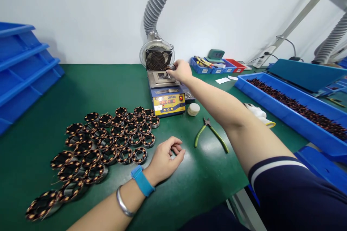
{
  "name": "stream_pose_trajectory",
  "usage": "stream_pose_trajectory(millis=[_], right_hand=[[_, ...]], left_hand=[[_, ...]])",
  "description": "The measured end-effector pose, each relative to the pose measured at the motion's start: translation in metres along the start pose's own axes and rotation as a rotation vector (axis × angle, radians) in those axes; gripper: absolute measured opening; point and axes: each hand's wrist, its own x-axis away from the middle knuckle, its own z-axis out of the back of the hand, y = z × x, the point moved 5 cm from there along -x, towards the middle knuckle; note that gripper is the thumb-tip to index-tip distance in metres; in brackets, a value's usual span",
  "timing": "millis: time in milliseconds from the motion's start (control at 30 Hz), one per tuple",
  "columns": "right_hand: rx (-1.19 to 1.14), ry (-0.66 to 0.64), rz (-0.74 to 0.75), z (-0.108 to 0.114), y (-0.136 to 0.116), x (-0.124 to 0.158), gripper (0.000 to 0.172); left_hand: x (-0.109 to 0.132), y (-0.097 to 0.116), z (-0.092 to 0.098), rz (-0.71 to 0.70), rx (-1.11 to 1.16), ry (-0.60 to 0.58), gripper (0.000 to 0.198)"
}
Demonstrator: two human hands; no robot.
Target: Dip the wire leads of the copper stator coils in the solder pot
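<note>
My right hand [181,71] reaches forward and pinches a wound motor stator [171,67] at the solder pot [164,76]. My fingers cover much of this stator, so whether its wires touch the solder cannot be told. The pot's yellow front panel [169,104] has a lit red display. On the green table rests my left hand [166,157], loosely curled, thumb apart from the fingers, with nothing in it. To its left lie several copper-wound stators [118,131] in uneven rows. Green-handled cutting pliers [207,124] lie spread to its right.
Behind the pot stands a fan [158,59] below a grey exhaust hose [159,0]. A round whitish pad [193,109] sits beside the pot. Blue bins [24,57] are stacked at left. At right are a long blue tray [273,103] of dark parts and a white glove [256,111].
</note>
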Motion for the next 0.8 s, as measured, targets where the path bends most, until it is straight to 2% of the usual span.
stream_pose_trajectory(millis=[333,467,633,800], right_hand=[[-0.003,-0.015,-0.018,-0.002,-0.001,0.003,0.029],[-0.066,0.021,-0.062,0.008,0.003,0.001,0.03],[-0.361,-0.038,-0.124,0.028,0.011,0.007,0.036],[-0.702,-0.194,-0.256,0.047,0.02,0.043,0.038]], left_hand=[[0.0,0.001,0.0,-0.01,-0.01,-0.01,0.024],[0.0,0.0,0.0,-0.027,-0.012,-0.003,0.024],[0.0,0.002,0.001,-0.043,-0.006,0.001,0.024],[-0.001,0.002,0.001,-0.04,-0.02,0.0,0.025]])
